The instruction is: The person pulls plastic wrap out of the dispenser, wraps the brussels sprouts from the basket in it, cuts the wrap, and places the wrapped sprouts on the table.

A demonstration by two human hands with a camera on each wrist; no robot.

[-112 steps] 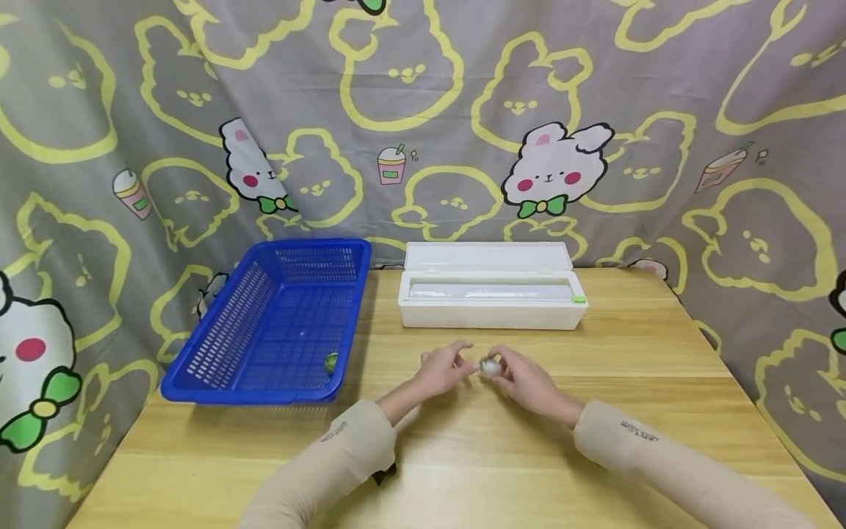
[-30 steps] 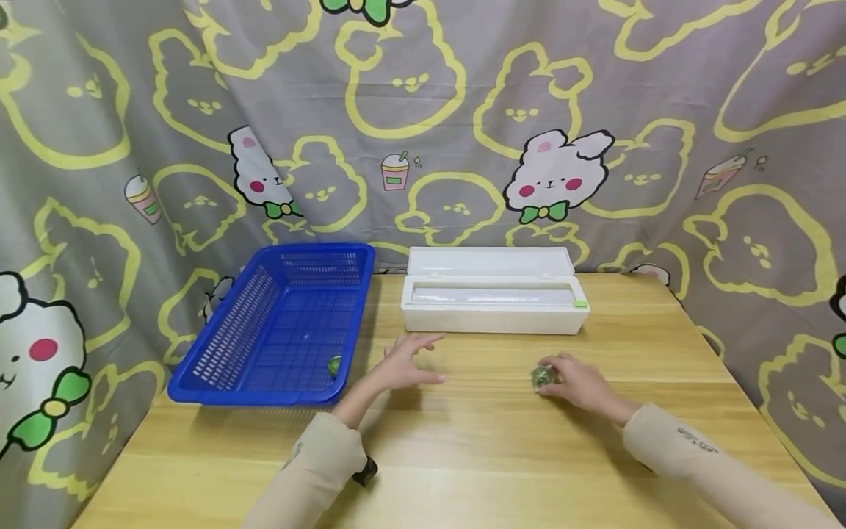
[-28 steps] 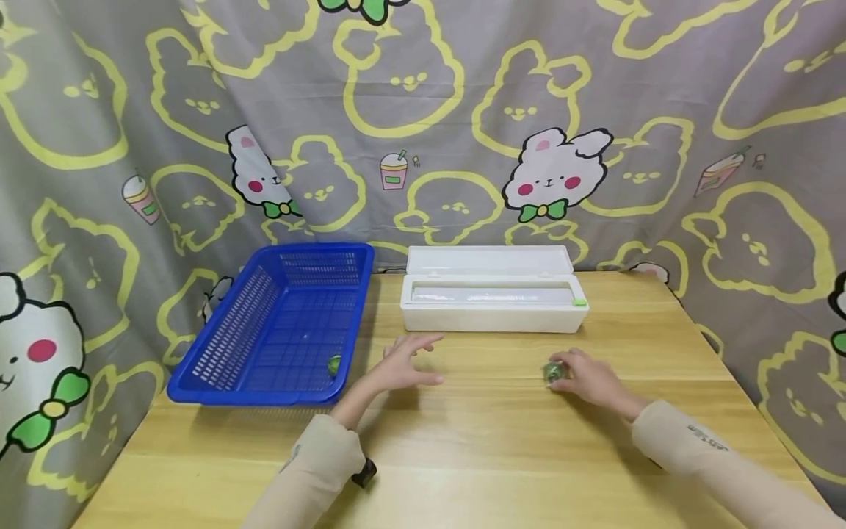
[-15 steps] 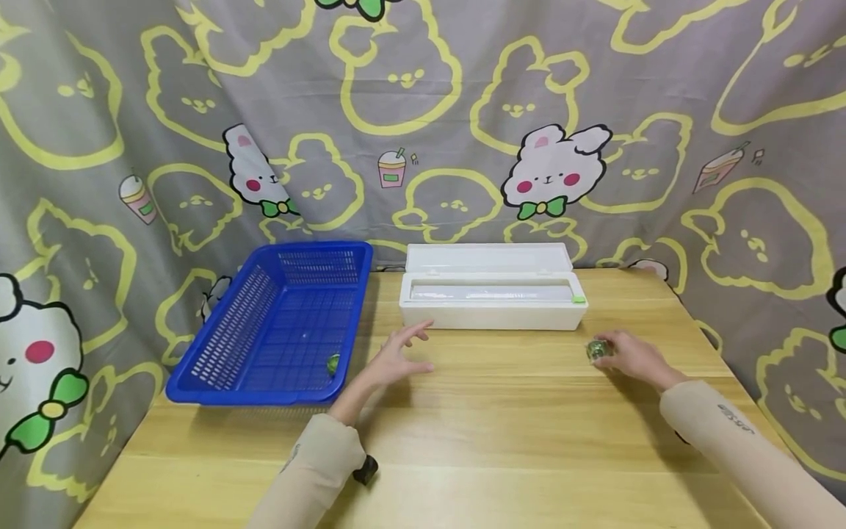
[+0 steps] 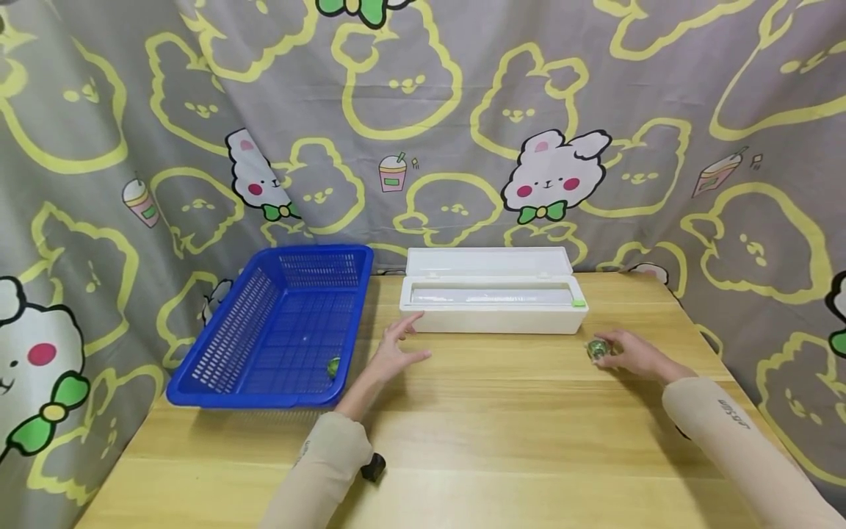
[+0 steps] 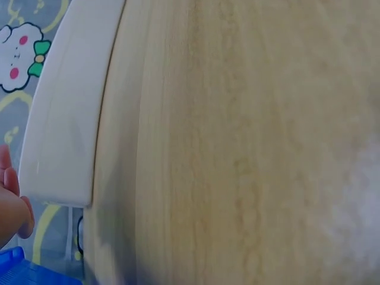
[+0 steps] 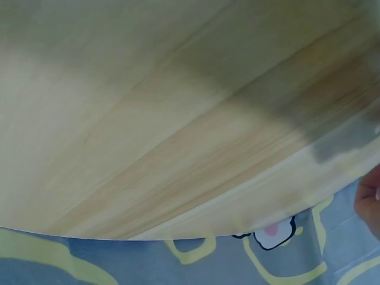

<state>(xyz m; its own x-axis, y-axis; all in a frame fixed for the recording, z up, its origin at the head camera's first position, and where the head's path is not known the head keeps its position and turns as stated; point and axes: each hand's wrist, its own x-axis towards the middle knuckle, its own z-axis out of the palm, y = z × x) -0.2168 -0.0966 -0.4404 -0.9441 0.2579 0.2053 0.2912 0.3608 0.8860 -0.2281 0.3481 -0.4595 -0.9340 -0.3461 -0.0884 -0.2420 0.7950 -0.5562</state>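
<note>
My right hand pinches a small round green thing wrapped in shiny clear film, over the right part of the table. Its exact kind is not clear. My left hand holds nothing; its thumb and fingers are spread apart, near the left front corner of a white cling film box. That box has its lid up, a roll of film inside and a green slider at its right end. Only part of the left hand enters the left wrist view, and the right wrist view catches just an edge of the right hand.
A blue plastic basket stands on the left of the wooden table, with a small green round thing at its right wall. A patterned curtain hangs behind. A black device sits at the left wrist.
Earlier both hands were together around the wrapped green thing. My right hand has since carried it to the right and slightly back, while the left has drawn away leftward, its fingers spread.
</note>
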